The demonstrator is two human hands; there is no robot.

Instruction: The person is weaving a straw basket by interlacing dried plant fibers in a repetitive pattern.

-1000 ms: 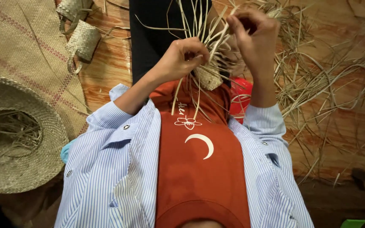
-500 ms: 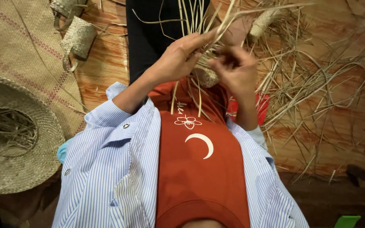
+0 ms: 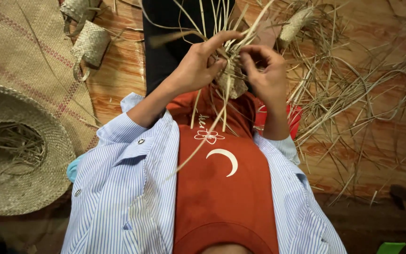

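A small half-woven straw piece with many loose strands sticking up sits between my hands, over my lap. My left hand grips it from the left, the index finger stretched out across the strands. My right hand pinches strands at its upper right side. A long pale strand hangs down from the piece across my orange shirt.
A woven straw hat lies upside down at the left on a woven mat. Two small woven baskets lie at the top left. Loose dry straw is scattered over the wooden floor on the right, with another small woven piece.
My right hand has come down from high at the right and closed in on the woven piece. My left hand has kept its hold and its index finger has stretched out.
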